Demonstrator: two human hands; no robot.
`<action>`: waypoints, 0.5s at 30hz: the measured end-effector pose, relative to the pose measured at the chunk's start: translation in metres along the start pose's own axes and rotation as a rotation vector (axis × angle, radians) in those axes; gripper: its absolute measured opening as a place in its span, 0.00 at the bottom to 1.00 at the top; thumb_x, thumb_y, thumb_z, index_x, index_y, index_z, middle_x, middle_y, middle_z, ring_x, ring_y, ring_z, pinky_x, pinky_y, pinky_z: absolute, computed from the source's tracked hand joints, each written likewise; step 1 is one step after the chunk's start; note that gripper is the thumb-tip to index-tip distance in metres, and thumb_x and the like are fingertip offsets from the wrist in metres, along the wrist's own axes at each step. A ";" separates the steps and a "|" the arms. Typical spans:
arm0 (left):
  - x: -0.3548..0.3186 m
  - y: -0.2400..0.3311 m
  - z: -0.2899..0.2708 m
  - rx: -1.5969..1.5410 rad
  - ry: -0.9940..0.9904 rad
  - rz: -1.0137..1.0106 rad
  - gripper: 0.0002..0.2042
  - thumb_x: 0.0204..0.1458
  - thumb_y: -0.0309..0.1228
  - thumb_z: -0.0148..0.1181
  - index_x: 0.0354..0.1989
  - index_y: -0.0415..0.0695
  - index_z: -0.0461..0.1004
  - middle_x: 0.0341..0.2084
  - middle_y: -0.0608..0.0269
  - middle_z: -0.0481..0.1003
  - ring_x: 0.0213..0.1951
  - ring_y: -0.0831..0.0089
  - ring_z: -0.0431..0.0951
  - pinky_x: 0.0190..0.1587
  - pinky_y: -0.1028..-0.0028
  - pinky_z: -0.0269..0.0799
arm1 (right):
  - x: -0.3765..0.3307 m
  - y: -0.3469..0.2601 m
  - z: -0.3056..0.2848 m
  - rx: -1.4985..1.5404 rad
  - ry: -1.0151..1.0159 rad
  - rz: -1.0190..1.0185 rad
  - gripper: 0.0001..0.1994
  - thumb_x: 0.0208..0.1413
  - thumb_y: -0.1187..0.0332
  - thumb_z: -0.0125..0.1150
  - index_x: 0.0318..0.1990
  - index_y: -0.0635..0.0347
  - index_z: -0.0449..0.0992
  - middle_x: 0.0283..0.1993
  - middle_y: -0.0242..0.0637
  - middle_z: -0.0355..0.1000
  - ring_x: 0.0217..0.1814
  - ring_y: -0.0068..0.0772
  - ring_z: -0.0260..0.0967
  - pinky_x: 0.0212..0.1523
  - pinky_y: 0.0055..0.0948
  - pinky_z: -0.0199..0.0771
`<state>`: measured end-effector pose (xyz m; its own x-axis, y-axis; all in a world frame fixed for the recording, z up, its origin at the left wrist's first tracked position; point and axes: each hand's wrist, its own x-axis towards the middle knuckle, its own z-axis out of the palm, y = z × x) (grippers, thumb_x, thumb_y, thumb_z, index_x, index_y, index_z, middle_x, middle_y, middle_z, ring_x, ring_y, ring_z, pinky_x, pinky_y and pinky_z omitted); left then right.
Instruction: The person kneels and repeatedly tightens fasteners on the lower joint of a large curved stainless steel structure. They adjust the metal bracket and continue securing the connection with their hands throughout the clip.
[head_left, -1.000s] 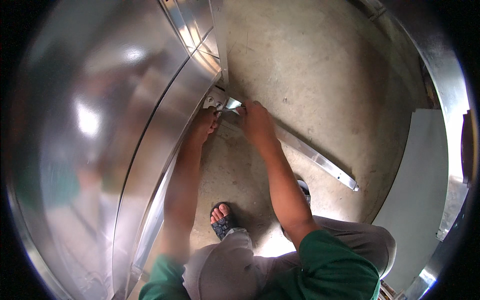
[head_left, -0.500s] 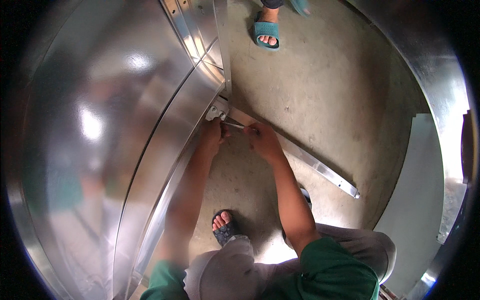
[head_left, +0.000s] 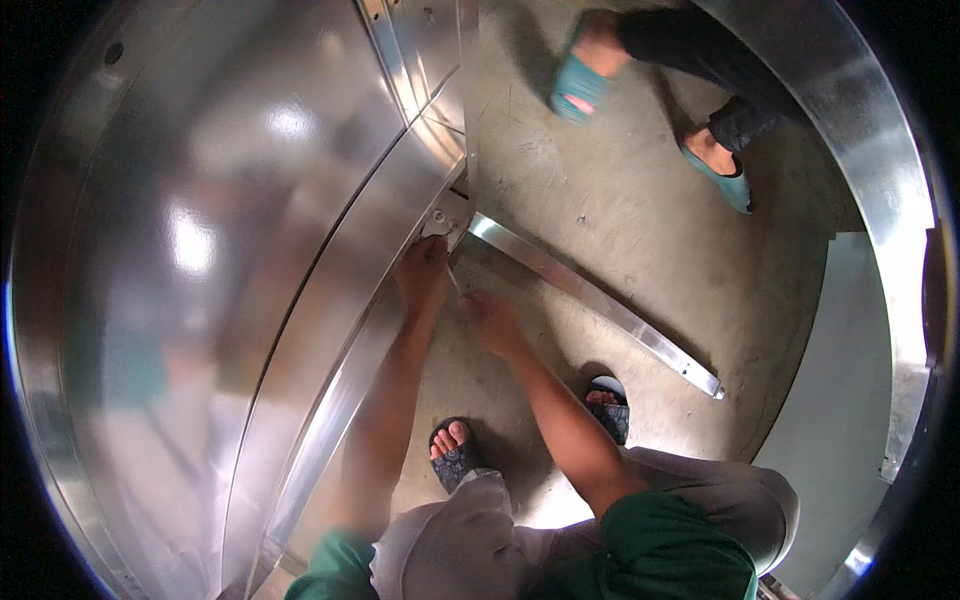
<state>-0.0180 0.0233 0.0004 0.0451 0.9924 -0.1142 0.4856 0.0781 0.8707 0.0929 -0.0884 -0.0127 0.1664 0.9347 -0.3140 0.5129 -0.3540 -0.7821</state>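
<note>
At the lower corner of a large shiny steel panel [head_left: 300, 370] is a pale metal bracket [head_left: 437, 222] with bolt heads or holes. My left hand [head_left: 424, 270] is closed against this bracket; its fingertips hide what they grip. Just to the right and nearer me, my right hand [head_left: 494, 322] is closed round the near end of a slim metal rod-like tool [head_left: 456, 283]. The tool slants up to the left hand, its far end at the fingers there; its exact kind cannot be made out.
A long metal bar [head_left: 600, 307] runs from the corner out across the concrete floor [head_left: 540, 390] to the right. Beyond it another person's feet in teal slippers [head_left: 722, 183] are on the floor. A pale flat panel [head_left: 835, 400] lies at the right. My sandalled foot [head_left: 455, 450] is below my hands.
My right hand has swung left and nearer me, turning the tool from nearly level to steep. The left hand stays at the bracket. The other person has stepped to the right.
</note>
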 end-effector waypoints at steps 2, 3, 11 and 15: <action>0.002 -0.001 0.002 0.116 0.073 0.097 0.16 0.61 0.41 0.56 0.42 0.42 0.82 0.29 0.54 0.81 0.32 0.64 0.81 0.40 0.64 0.74 | 0.008 0.008 0.024 0.093 0.012 -0.019 0.16 0.65 0.62 0.53 0.45 0.68 0.78 0.41 0.59 0.77 0.47 0.60 0.75 0.49 0.49 0.71; 0.004 -0.002 0.002 0.154 0.103 0.131 0.15 0.60 0.41 0.57 0.41 0.42 0.82 0.30 0.53 0.81 0.32 0.61 0.81 0.40 0.63 0.74 | 0.011 0.011 0.033 0.129 0.013 -0.003 0.16 0.66 0.61 0.53 0.44 0.68 0.78 0.40 0.59 0.77 0.47 0.60 0.75 0.49 0.49 0.71; 0.005 0.003 0.005 0.326 0.147 0.228 0.12 0.61 0.39 0.56 0.41 0.46 0.82 0.32 0.51 0.81 0.37 0.51 0.81 0.41 0.57 0.75 | 0.013 0.013 0.054 0.161 0.148 -0.017 0.17 0.66 0.60 0.52 0.42 0.69 0.76 0.35 0.58 0.77 0.41 0.62 0.76 0.44 0.49 0.73; 0.003 0.003 0.008 0.318 0.183 0.248 0.10 0.60 0.37 0.57 0.40 0.46 0.81 0.33 0.54 0.81 0.35 0.52 0.81 0.39 0.58 0.75 | 0.016 0.009 0.054 0.209 0.069 0.104 0.15 0.63 0.61 0.55 0.42 0.68 0.77 0.36 0.57 0.77 0.42 0.63 0.75 0.44 0.48 0.73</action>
<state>-0.0096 0.0257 -0.0010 0.0525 0.9802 0.1908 0.7256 -0.1687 0.6671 0.0552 -0.0787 -0.0539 0.2701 0.8904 -0.3665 0.3053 -0.4402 -0.8444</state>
